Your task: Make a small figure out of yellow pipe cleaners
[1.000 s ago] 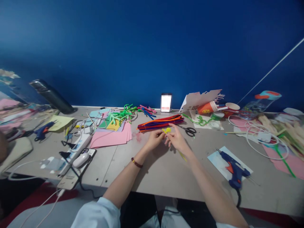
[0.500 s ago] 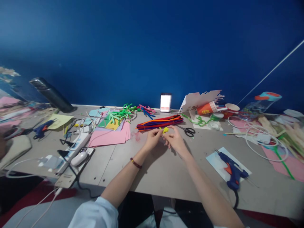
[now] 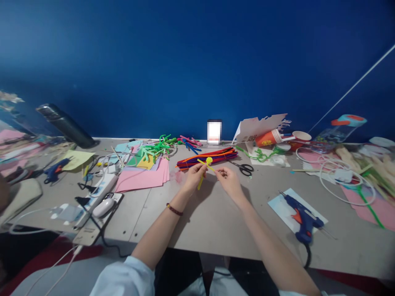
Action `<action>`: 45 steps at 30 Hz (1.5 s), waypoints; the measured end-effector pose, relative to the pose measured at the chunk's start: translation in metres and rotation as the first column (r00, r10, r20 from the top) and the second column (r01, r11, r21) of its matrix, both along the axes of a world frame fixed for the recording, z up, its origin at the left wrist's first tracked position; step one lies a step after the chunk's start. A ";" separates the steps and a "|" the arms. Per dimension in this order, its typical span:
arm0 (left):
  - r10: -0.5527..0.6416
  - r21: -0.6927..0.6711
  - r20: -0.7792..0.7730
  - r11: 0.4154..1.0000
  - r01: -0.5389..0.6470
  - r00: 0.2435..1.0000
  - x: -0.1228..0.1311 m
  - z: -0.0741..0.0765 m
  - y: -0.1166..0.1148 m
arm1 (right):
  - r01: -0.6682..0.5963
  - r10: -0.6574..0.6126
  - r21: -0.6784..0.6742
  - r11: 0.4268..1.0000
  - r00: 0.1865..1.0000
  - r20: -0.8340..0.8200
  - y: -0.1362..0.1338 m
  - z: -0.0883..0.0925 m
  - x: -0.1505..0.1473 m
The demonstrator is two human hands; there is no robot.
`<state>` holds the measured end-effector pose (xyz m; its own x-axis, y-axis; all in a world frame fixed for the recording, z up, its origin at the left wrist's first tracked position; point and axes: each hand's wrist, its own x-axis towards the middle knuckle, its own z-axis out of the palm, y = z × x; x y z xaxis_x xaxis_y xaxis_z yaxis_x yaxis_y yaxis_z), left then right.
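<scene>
A yellow pipe cleaner with a coiled knob at its top is held between both hands above the grey table. My left hand pinches its stem just below the coil. My right hand pinches a side strand that runs out from the coil. Just behind the hands lies a bundle of red, orange and purple pipe cleaners.
Black scissors lie right of the bundle. A blue glue gun rests on a card at the right. Pink paper sheets, green twisted pipe cleaners, a power strip and cables fill the left. Paper cups stand at the back.
The hands have drawn apart and lifted slightly. The yellow piece, bunched between the fingers before, now shows a stem hanging down and a side strand stretched to the right hand.
</scene>
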<state>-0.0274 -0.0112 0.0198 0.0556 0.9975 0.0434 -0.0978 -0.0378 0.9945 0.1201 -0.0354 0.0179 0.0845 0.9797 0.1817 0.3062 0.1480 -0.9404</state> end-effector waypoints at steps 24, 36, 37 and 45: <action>0.066 -0.165 0.190 0.986 -0.034 0.980 0.011 -0.004 -0.004 | 0.030 -0.030 0.009 1.000 1.000 0.003 -0.001 0.002 0.000; 0.074 -0.191 0.253 0.981 -0.025 0.965 0.008 0.001 -0.006 | 0.048 -0.049 0.029 0.998 0.997 0.057 -0.004 0.003 -0.003; 0.080 -0.194 0.264 0.981 -0.028 0.961 0.008 0.001 -0.006 | 0.046 -0.048 0.030 0.998 0.997 0.067 -0.003 0.003 -0.002; 0.183 -0.230 0.309 0.967 -0.113 0.933 0.001 0.001 0.002 | 0.073 -0.089 0.094 0.993 0.980 0.179 0.006 0.006 0.018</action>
